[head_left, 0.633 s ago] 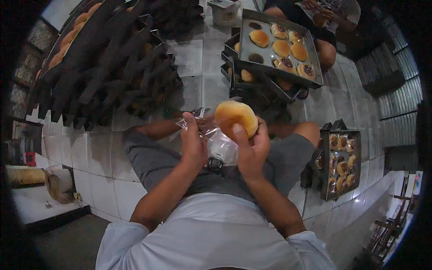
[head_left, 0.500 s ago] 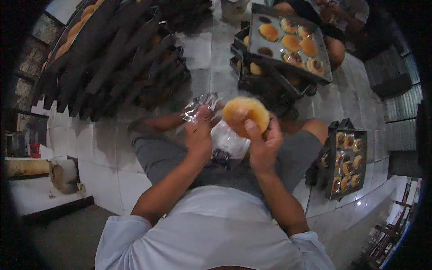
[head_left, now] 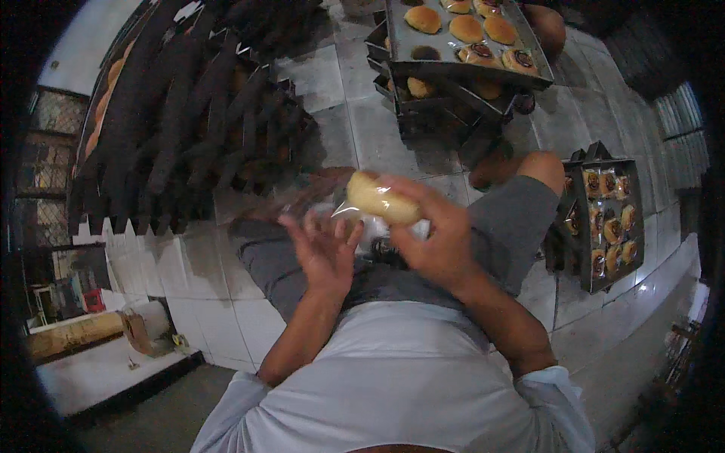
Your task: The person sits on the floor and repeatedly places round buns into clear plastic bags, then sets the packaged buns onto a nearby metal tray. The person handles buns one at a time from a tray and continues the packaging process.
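A round golden bun (head_left: 381,198) in a clear plastic bag is held up over my lap. Around its right side my right hand (head_left: 442,238) is closed, thumb below and fingers above. My left hand (head_left: 325,253) is open beside the bag's left end, palm up and fingers spread, somewhat blurred. Whether its fingertips touch the plastic I cannot tell. Below the bun, partly covered by it and my hands, whitish clear plastic (head_left: 370,235) lies in my lap.
Ahead to the right, a dark tray (head_left: 453,64) of buns, some wrapped, tops a stack of trays. Another tray (head_left: 613,278) with wrapped buns leans on the right. Many dark trays (head_left: 189,113) are stacked at the left. A log-like roll (head_left: 98,336) lies on a ledge at lower left.
The bun has gone into the plastic bag and turned on its side. My left hand has let go of the bag and spread its fingers. The view has shifted slightly.
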`<action>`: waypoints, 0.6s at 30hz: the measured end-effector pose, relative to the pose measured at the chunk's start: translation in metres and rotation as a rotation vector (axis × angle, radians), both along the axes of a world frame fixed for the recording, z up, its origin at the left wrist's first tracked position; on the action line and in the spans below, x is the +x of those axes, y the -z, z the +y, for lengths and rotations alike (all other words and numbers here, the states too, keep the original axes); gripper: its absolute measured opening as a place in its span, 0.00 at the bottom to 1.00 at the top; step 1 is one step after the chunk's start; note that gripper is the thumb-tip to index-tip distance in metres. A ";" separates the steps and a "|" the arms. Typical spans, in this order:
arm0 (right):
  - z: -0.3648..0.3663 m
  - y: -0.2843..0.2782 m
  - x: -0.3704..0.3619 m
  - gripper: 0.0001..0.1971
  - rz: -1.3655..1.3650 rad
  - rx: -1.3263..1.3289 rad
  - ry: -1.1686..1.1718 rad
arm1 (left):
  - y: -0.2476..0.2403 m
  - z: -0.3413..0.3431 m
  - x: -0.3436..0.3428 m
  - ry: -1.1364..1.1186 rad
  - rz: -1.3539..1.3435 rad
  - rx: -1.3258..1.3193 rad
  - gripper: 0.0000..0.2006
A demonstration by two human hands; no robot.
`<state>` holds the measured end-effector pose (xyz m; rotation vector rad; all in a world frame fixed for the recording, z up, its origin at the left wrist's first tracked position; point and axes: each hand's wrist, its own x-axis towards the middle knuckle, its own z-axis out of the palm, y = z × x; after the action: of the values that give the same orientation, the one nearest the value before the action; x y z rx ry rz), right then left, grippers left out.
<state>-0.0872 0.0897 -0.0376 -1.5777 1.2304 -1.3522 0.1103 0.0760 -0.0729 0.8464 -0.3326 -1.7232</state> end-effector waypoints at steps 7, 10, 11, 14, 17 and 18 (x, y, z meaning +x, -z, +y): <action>0.019 0.048 0.050 0.33 0.658 -0.084 -0.208 | 0.021 -0.025 -0.013 0.016 -0.046 0.126 0.41; 0.003 0.066 0.053 0.33 0.557 0.014 -0.240 | 0.020 -0.033 -0.019 0.086 0.002 0.221 0.41; 0.000 0.068 0.050 0.33 0.483 0.099 -0.318 | 0.030 -0.033 -0.014 0.103 0.058 0.250 0.41; -0.003 0.025 0.023 0.27 0.402 -0.046 -0.135 | 0.055 -0.031 0.006 0.171 0.196 0.335 0.42; -0.020 0.024 -0.007 0.19 0.556 -0.170 -0.039 | 0.010 -0.019 -0.006 0.363 0.199 0.368 0.42; -0.026 0.028 -0.012 0.16 0.644 -0.175 -0.057 | -0.002 -0.018 -0.013 0.436 0.168 0.331 0.42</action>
<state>-0.0993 0.0641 -0.0660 -2.2609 1.4389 -0.9563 0.0971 0.0583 -0.0711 0.9017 -0.1218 -2.2851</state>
